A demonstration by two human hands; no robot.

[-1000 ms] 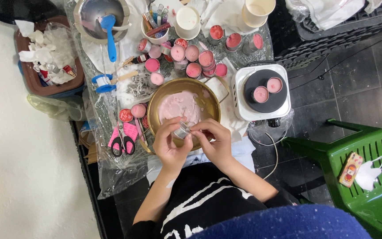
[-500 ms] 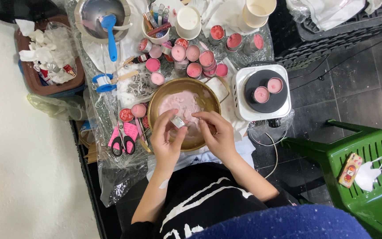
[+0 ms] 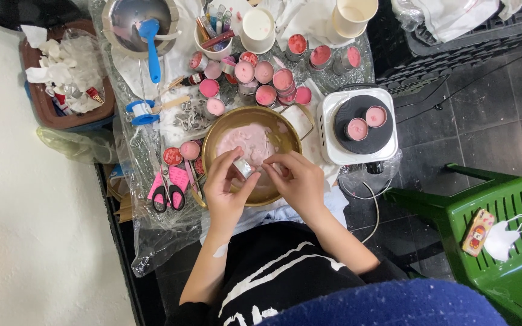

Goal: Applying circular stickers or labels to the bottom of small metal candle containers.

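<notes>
Dark tiled floor [image 3: 484, 139] and a pale wall at far left; low counter [image 3: 152, 241] wrapped in clear plastic sheet, crowded with small tins.

Far left: brown tray [image 3: 37, 102] filled with crumpled white tissue. Beside it, at the top of the counter: steel bowl [image 3: 134, 21] with a blue spatula [image 3: 150, 45] resting in it. Below: blue tape roll [image 3: 138, 111], then pink-handled scissors [image 3: 167, 190] lying flat near the counter edge.

Centre: brass bowl [image 3: 219, 130] containing pale pink wax [image 3: 252, 142]. Left hand [image 3: 228, 193] positioned over the near rim of the bowl, fingers [image 3: 232, 160] curled and pinching a small silver tin [image 3: 244, 168] between thumb and fingertips. Tin held above the bowl, tilted, touching both hands. Right hand [image 3: 297, 181] just beside, fingertips pressed together at the tin's edge; exact contact point cannot be resolved.

Behind the bowl: cluster of pink-filled tins [image 3: 267, 78], a cup of tools [image 3: 212, 33] and two pale cups [image 3: 258, 27].

Right of bowl: white hot plate [image 3: 330, 142] carrying two pink-filled tins [image 3: 367, 122] on its black disc.

Far right: green plastic chair [image 3: 515, 284], with a small box and a white face mask [image 3: 505, 238] on the seat.
</notes>
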